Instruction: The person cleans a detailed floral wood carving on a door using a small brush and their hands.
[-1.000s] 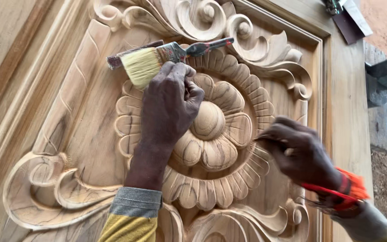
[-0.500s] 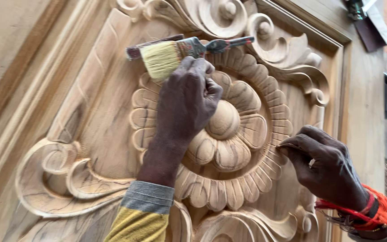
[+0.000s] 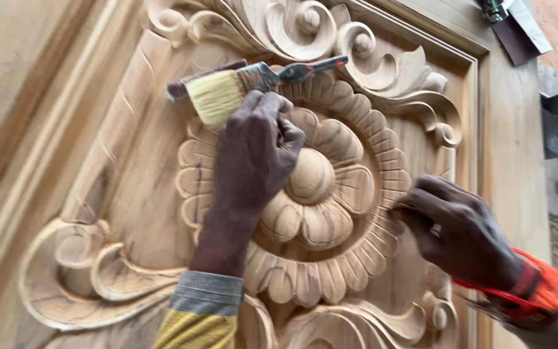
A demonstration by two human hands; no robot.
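Paintbrush (image 3: 227, 90) first: where is it?

— In the left hand (image 3: 253, 155), which is closed round the ferrule. The pale bristles lie on the carved wooden panel (image 3: 130, 194), at the upper left edge of the big flower rosette (image 3: 311, 194); the handle points right, toward the scrollwork (image 3: 382, 64).

— And the right hand (image 3: 460, 232)?

— Fingers pinched together against the fluted ring at the rosette's right side. It seems to hold something thin, but that is blurred, so I cannot tell what. A bunch of orange bands (image 3: 531, 291) sits on the wrist.

— How should the brushing go, in your view?

— Light strokes along the grooves, I'd say, with the bristle tips working into the hollows between petals, so dust lifts out instead of packing in. Keep the metal ferrule off the raised wood; it could mark a soft edge.

— Anything else about?

— A dark flat tool (image 3: 518, 32) lies at the panel's top right corner, well apart from both hands.
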